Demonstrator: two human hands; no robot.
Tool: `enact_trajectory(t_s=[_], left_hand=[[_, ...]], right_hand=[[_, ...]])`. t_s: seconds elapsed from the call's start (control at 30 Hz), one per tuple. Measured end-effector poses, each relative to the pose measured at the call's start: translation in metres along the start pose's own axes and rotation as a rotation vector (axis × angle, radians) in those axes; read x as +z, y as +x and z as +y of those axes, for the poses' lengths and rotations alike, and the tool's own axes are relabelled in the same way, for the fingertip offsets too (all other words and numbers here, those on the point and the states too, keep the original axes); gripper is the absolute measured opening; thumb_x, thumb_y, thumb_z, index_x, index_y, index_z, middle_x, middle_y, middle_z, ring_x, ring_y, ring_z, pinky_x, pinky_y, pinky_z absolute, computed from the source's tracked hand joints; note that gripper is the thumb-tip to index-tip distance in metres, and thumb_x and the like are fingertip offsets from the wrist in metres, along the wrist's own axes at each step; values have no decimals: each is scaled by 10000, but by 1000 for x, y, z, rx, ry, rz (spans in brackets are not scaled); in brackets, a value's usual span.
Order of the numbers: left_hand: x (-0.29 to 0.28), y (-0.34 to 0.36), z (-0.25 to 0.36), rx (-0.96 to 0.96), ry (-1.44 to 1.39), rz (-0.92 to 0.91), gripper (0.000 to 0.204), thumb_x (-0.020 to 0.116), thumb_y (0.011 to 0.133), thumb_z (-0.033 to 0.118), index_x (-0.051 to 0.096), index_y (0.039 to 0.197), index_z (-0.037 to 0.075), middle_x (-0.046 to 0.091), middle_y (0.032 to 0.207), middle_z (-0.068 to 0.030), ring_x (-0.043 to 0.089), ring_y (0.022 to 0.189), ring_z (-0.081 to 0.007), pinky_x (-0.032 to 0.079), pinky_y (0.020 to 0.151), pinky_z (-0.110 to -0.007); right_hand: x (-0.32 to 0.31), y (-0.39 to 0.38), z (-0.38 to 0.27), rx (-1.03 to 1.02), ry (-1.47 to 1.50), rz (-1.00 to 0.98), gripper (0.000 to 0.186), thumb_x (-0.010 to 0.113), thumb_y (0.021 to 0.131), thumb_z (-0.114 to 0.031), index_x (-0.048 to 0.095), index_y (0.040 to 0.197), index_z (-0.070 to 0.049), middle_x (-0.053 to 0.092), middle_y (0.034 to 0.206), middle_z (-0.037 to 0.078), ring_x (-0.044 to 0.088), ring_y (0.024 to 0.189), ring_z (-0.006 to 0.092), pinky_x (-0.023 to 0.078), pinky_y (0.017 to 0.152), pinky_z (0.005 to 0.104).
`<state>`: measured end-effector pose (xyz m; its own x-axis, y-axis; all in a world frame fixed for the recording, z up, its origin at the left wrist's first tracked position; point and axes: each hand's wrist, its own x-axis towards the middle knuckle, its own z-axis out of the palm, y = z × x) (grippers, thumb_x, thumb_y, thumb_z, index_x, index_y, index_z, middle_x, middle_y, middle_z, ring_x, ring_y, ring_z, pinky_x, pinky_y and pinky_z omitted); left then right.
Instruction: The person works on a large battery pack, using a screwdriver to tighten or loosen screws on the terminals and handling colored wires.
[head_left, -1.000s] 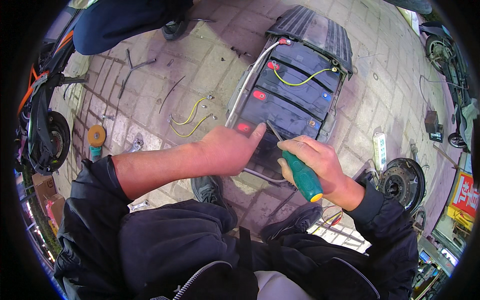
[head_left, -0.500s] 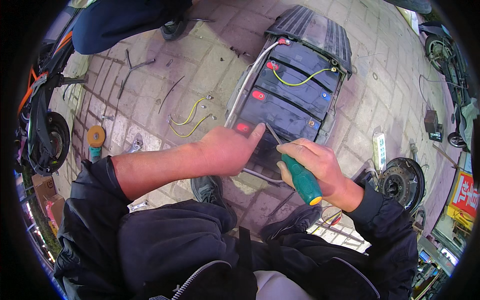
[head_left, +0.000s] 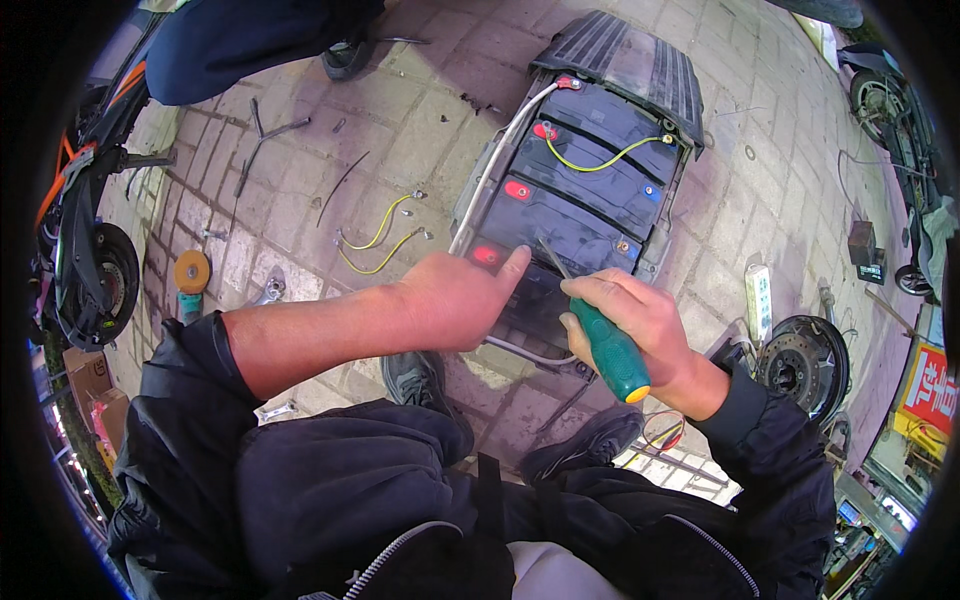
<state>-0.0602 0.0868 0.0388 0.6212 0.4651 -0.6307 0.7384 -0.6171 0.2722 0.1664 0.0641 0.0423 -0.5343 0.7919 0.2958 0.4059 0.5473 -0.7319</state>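
A green screwdriver [head_left: 616, 350] with a yellow-tipped handle is gripped in my right hand [head_left: 645, 325]. Its slim shaft slants up and left over an open battery case [head_left: 655, 255] holding several black batteries [head_left: 560, 222] in a row. My left hand [head_left: 462, 300] is closed over the near battery, one digit extended close to the shaft's tip; its other fingers are hidden, so anything in them is out of sight. Beside that hand shows a red terminal cover [head_left: 486, 256]. A yellow-green wire [head_left: 600, 168] joins terminals of two farther batteries, and a pale cable [head_left: 490, 180] runs along the left side.
Two loose yellow-green wires [head_left: 378, 262] lie on the paving left of the case. Farther left are an angle grinder [head_left: 191, 280] and a three-armed wrench [head_left: 262, 135]. To the right lie a power strip [head_left: 759, 302] and a wheel hub [head_left: 800, 368]. Another person's leg [head_left: 250, 50] is at upper left.
My right hand and the screwdriver have shifted slightly to the right, the shaft's tip moving a little up and right. My left hand has stayed put.
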Motion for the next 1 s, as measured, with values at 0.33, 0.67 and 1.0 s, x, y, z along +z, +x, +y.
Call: enact_trajectory(t_s=[0.33, 0.67, 1.0], left_hand=[[1, 0, -1, 5, -24, 19, 862, 620, 769, 106, 221, 1510, -81, 674, 733, -113, 669, 592, -285, 515, 509, -416], [9, 1, -4, 15, -29, 53, 922, 653, 745, 141, 196, 1517, -71, 667, 696, -147, 664, 582, -317, 522, 530, -431], [3, 1, -1, 12, -26, 31, 870, 621, 754, 98, 223, 1502, -95, 671, 733, -126, 667, 604, -298, 518, 523, -420]], right_hand=[[1, 2, 3, -3, -1, 0, 307, 770, 751, -53, 659, 1037, -33, 658, 865, 121, 671, 705, 292, 548, 608, 350], [4, 4, 5, -22, 14, -1, 308, 773, 741, -56, 661, 1027, -35, 659, 862, 123, 669, 699, 295, 548, 605, 350], [3, 5, 2, -20, -8, -11, 291, 762, 731, -62, 661, 1003, -39, 637, 798, 107, 650, 651, 291, 529, 571, 351]])
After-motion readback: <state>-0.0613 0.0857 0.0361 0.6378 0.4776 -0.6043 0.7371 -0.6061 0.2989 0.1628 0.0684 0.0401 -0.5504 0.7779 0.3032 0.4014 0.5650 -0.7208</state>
